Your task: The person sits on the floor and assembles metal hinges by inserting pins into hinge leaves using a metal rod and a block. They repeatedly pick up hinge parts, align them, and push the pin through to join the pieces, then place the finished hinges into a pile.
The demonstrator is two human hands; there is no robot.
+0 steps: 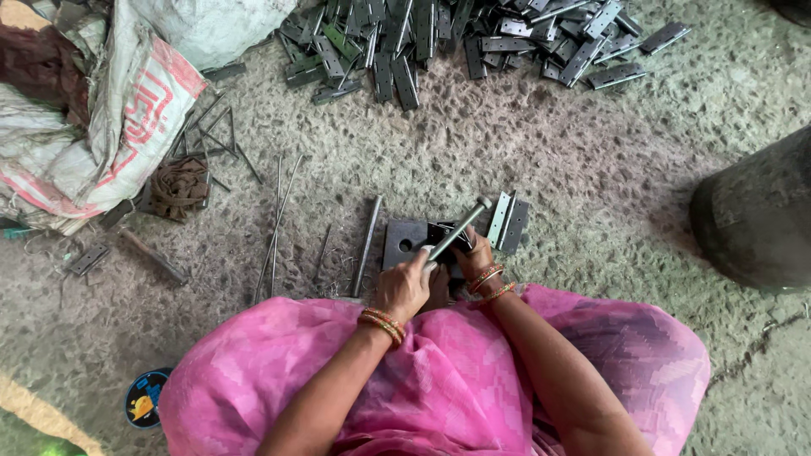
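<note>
Left hand point(404, 287): we see its grip closed around the lower end of a metal hammer point(456, 230).
Hammer axis: it slants up and to the right, head at the far end, above the dark metal block point(405, 241).
Right hand point(475, 256): it rests on the block, probably to steady a hinge; we cannot tell whether its grip is closed.
Block place: on the floor point(591, 169), just before the knees, within easy reach.
Beside it: two hinges point(507, 221) stand ready; a hinge pile point(473, 38) lies farther off.

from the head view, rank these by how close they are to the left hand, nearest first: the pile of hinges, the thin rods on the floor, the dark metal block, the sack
1. Dark metal block: just ahead of the left hand, almost touching.
2. Thin rods: on the floor to the left.
3. Sack: far upper left.
4. Pile of hinges: top of the view, straight ahead.

The sack and the pile are too close to call.
</note>
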